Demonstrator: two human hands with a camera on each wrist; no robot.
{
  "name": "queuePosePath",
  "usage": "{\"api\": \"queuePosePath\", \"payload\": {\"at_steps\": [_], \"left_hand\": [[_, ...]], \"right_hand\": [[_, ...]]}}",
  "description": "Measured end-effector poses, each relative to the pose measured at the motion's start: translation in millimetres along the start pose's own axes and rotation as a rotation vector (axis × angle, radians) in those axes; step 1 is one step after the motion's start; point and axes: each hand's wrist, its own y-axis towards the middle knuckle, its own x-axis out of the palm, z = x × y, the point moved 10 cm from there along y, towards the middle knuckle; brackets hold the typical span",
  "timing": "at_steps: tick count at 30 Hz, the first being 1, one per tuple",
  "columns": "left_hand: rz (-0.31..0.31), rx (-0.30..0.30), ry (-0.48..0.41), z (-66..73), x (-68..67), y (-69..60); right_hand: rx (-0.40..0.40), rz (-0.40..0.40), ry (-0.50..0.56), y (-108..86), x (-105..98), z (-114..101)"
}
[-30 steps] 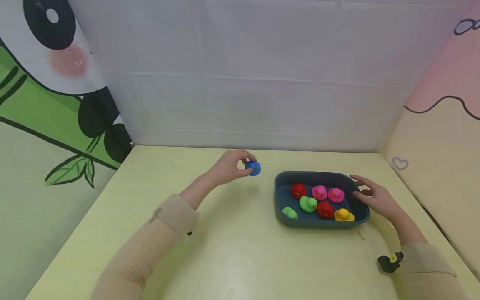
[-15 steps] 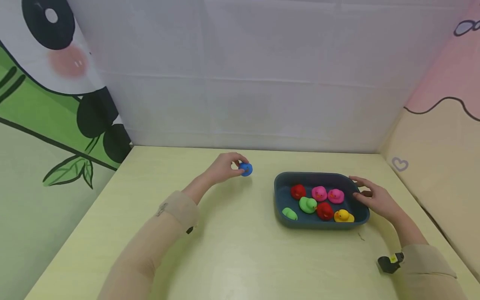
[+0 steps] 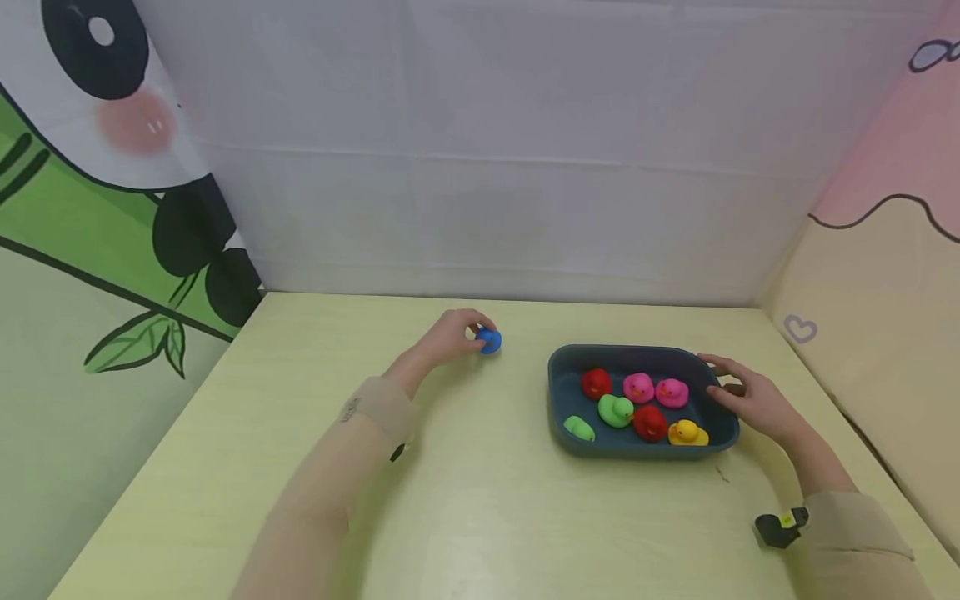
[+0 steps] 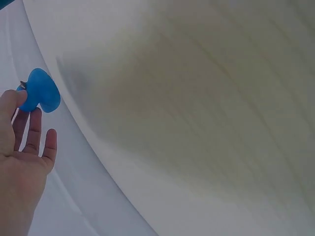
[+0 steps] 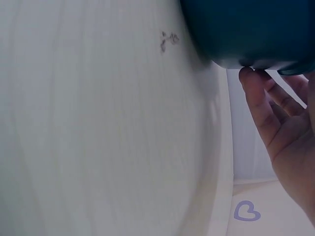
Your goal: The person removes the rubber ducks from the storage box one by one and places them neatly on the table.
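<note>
Blue rubber duck (image 4: 43,92), pinched by our left fingers (image 4: 34,130); rounded dark-blue plastic tray (image 3: 630,452) rightward, our right fingers (image 5: 259,105) touching it.

A pale, creased backdrop sheet (image 3: 480,208) stands behind the light yellow worktop (image 3: 465,517), whose wood-grained surface bears a small brown mark (image 3: 722,472). On the left wall covering, a printed cartoon face with a black oval eye (image 3: 95,46) and pink cheek (image 3: 135,123) sits above a green leaf drawing (image 3: 129,342). The right wall, pink above cream, shows a wavy black line (image 3: 840,227) and a purple heart outline (image 3: 789,322).
</note>
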Motion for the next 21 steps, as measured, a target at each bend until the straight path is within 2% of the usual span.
{"api": "queuePosePath", "payload": {"at_steps": [6, 10, 14, 21], "left_hand": [[-0.003, 0.013, 0.026, -6.5, 6.2, 8.0], [0.001, 0.002, 0.027, -12.4, 8.2, 9.4], [0.006, -0.014, -0.006, -17.6, 8.7, 9.9], [0.008, -0.05, -0.099, -21.2, 9.7, 11.9]], "right_hand": [[0.013, -0.004, -0.002, -1.7, 2, 3], [-0.006, 0.008, -0.01, -1.1, 4, 1], [-0.027, 0.023, -0.007, -0.7, 5, -2], [-0.015, 0.031, 0.021, -2.7, 2, -2]]}}
